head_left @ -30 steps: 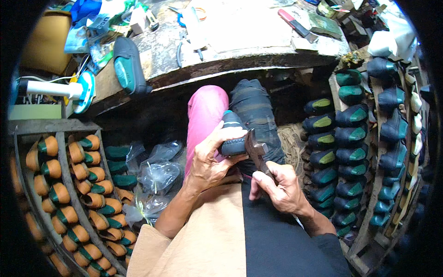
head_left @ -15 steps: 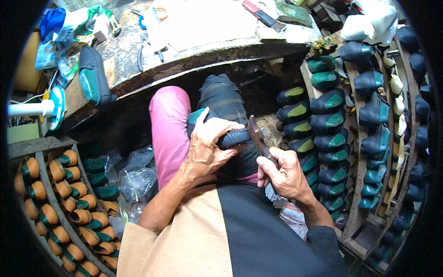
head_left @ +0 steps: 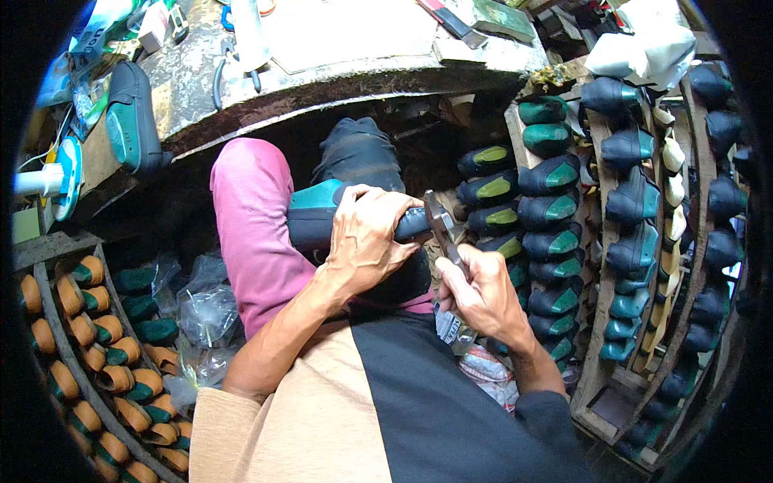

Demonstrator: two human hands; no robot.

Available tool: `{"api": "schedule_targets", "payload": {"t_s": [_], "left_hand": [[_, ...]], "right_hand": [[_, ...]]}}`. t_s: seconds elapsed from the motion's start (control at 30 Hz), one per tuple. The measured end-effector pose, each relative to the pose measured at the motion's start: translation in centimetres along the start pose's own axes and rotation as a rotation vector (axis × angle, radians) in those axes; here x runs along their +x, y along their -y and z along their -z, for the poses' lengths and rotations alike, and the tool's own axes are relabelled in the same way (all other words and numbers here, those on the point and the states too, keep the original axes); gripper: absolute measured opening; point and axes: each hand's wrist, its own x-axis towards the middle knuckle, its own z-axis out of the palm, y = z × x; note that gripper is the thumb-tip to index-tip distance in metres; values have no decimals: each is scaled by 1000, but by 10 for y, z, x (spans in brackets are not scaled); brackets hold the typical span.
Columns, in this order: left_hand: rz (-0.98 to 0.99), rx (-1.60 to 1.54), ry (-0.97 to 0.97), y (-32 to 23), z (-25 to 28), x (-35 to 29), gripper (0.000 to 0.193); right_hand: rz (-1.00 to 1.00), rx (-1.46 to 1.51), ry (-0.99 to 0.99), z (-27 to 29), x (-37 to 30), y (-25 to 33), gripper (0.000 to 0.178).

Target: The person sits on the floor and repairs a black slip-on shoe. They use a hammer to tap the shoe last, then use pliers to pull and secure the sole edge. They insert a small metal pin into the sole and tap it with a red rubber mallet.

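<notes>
A black shoe with a teal patch lies across my thighs. My left hand is closed around it, thumb and fingers on either side of its right end, hiding its middle. In my right hand, the fingers wrap round the handle of a hammer. The dark metal hammer head is at the shoe's right end, beside my left fingertips; I cannot tell whether they touch.
Ahead stands a worn workbench with a red-handled knife, pliers and another teal-and-black shoe. Racks of orange-brown shoes fill the lower left; racks of black-and-green shoes line the right. Clear plastic bags lie by my left leg.
The whole view has shifted, so bench and legs sit further left. More of the shoe's teal side shows left of my left hand. Both hands keep their holds, the hammer still at the shoe's end.
</notes>
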Motion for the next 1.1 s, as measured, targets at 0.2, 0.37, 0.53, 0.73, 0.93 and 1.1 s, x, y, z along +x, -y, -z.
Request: {"api": "schedule_targets", "payload": {"t_s": [0.2, 0.37, 0.53, 0.73, 0.93, 1.1], "left_hand": [[-80, -8, 25, 3, 4, 3, 48], [3, -129, -53, 26, 34, 16, 52], [442, -708, -367, 56, 79, 36, 40], [477, -1285, -547, 77, 111, 11, 29], [360, -1834, -409, 87, 84, -24, 70], [305, -1832, -325, 82, 45, -36, 73]], "right_hand": [[69, 83, -12, 1, 7, 2, 30], [157, 264, -67, -28, -2, -32, 28], [238, -199, -71, -68, -16, -93, 34], [283, -210, -168, -101, -14, -149, 34], [302, -218, -157, -98, -16, -151, 33], [350, -198, -213, -103, -30, -156, 33]]}}
